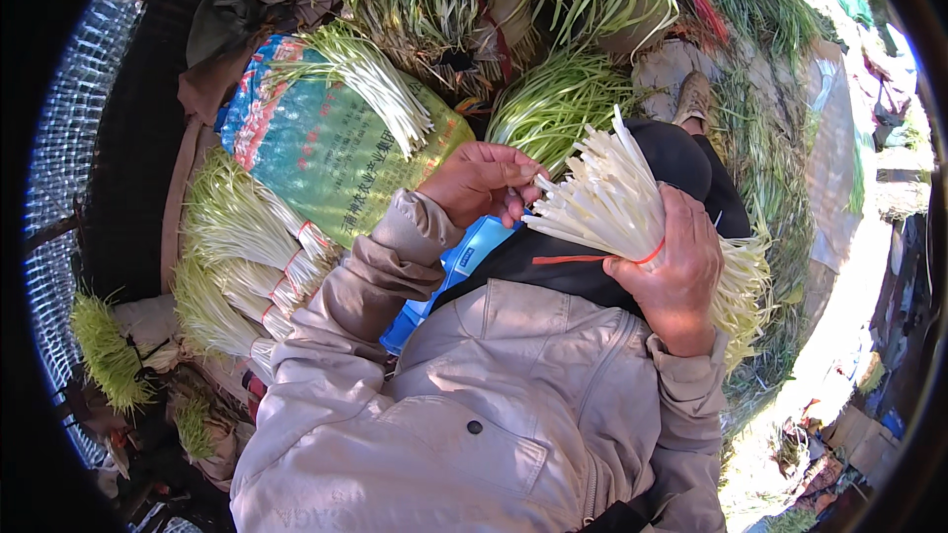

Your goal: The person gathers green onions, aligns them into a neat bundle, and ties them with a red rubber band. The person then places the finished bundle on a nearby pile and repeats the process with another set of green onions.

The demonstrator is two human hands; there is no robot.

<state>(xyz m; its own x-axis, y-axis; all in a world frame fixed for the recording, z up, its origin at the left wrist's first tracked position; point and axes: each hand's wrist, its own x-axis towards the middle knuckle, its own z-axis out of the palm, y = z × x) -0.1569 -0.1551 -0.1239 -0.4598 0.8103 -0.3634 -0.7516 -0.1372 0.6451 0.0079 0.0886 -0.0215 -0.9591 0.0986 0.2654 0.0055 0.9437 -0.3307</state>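
My right hand is closed around a thick bundle of pale leafy stalks, garlic chives or a similar vegetable. A red tie circles the bundle beside my thumb, its loose end sticking out to the left. White cut ends fan toward the upper left; yellow-green leaves spread behind my wrist. At those ends, the thumb and index finger of my left hand pinch a stalk tip at the bundle's edge. Left of my hands, a loose bunch of stalks lies on a printed blue-green woven sack.
Several red-tied bundles lie at the left, past my left sleeve. Large heaps of green stalks stand ahead, with loose greens before my knee. Leaf litter covers the ground at right. A blue item lies below my left hand.
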